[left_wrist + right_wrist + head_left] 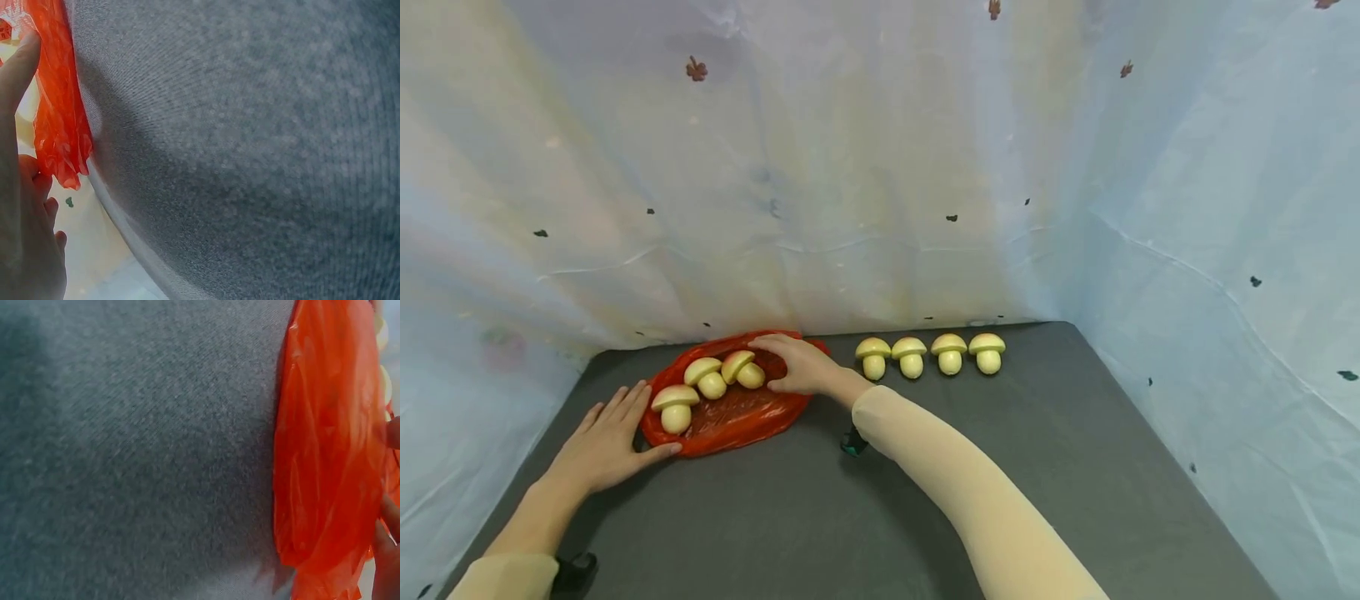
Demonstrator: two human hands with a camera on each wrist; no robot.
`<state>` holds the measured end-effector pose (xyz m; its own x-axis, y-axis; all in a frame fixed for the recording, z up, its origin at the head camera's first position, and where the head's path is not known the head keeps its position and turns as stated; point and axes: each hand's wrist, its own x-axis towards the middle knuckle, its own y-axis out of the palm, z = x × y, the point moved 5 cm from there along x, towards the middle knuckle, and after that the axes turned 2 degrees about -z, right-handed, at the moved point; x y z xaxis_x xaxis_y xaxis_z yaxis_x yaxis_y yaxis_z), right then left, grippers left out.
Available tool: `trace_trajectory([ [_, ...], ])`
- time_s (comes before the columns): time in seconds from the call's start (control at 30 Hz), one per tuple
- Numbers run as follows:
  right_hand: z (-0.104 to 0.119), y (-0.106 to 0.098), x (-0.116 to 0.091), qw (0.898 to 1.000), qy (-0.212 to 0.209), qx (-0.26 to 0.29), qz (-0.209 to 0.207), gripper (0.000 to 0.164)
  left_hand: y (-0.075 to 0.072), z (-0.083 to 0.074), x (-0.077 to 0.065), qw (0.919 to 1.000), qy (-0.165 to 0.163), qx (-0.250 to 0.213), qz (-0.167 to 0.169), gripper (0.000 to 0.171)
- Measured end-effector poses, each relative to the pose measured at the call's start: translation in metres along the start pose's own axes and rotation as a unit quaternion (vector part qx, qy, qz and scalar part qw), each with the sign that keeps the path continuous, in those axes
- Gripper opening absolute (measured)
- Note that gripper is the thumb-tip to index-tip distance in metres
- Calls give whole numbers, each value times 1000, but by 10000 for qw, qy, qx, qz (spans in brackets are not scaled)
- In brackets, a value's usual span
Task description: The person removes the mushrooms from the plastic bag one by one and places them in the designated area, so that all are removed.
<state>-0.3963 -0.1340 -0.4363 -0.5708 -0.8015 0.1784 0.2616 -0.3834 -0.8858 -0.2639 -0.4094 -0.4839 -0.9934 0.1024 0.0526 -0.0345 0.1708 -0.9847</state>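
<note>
A red plastic bag (737, 429) lies opened out at the back left of the table. Three toy mushrooms (675, 408) with pale stems and reddish-tinged caps sit inside it. My left hand (598, 442) rests at the bag's left edge, fingers straight and spread, thumb along the near rim. In the left wrist view the thumb (19, 65) overlaps the red plastic. My right hand (805, 367) reaches over the bag's right part, thumb and fingers apart with nothing seen between them. Its thumb is close to the rightmost mushroom (748, 372) in the bag.
Several more toy mushrooms (949, 354) stand in a row right of the bag, along the back of the dark grey table (737, 525). Pale sheeting (865, 167) rises behind the table and on both sides.
</note>
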Motion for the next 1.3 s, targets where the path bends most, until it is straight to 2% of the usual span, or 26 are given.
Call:
trace_trajectory([
  [0.17,0,7,4,9993,260,-199,167,75,1,0,-2,10000,-41,33,12,124],
  [0.53,6,26,19,9959,367,-579,599,79,-1,-3,-3,10000,-36,36,38,124],
  [0.83,10,29,18,9946,273,-769,646,77,0,-6,-5,10000,18,44,31,123],
  [0.93,10,30,16,9957,373,-655,545,75,-1,-5,-5,10000,35,10,16,123],
  [1.13,5,34,14,9970,732,-43,250,70,-1,-7,-5,10000,60,-35,1,123],
  [1.3,4,37,13,9971,730,199,29,67,-1,-8,-5,10000,65,-35,-19,123],
])
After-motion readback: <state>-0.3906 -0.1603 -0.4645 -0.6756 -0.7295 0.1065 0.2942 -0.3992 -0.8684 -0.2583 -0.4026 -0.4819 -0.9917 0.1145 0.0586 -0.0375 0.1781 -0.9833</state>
